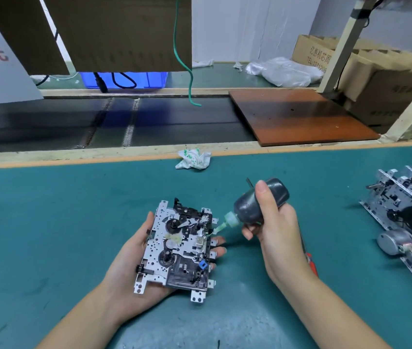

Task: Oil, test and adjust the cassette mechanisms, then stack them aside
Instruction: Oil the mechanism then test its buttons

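My left hand point(129, 258) cradles a metal cassette mechanism point(177, 248) from beneath, face up, with its fingertips curling out past the right edge. My right hand point(275, 230) grips a dark oil bottle point(260, 202) tipped to the left. The bottle's pale green nozzle point(221, 226) touches the right side of the mechanism, near its upper half. A red-handled tool point(312, 263) pokes out from under my right wrist.
A stack of several other cassette mechanisms point(411, 217) lies at the right edge of the green mat point(48, 222). A crumpled white wrapper point(193, 158) sits near the mat's far edge. Beyond are a dark conveyor belt point(99, 122), a brown board point(298, 117) and cardboard boxes point(376, 79).
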### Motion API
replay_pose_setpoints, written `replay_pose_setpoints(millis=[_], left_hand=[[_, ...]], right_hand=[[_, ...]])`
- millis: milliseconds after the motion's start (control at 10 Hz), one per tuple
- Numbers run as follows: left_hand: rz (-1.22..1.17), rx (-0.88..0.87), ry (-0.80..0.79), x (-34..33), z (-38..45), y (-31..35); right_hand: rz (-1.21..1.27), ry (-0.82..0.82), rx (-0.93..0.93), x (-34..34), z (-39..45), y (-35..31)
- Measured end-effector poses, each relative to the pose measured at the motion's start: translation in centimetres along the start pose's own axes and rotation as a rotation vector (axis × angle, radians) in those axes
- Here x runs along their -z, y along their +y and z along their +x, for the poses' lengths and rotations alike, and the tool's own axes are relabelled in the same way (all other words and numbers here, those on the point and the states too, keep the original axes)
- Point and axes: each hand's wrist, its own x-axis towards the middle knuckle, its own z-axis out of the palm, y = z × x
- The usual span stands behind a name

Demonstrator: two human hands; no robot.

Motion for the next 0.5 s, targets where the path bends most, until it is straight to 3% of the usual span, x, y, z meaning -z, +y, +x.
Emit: replay_pose_setpoints(millis=[500], left_hand=[[0.003, -0.005, 0.013, -1.3, -1.1, 0.1]], right_hand=[[-0.026, -0.042, 0.058, 0.4, -0.1, 0.5]])
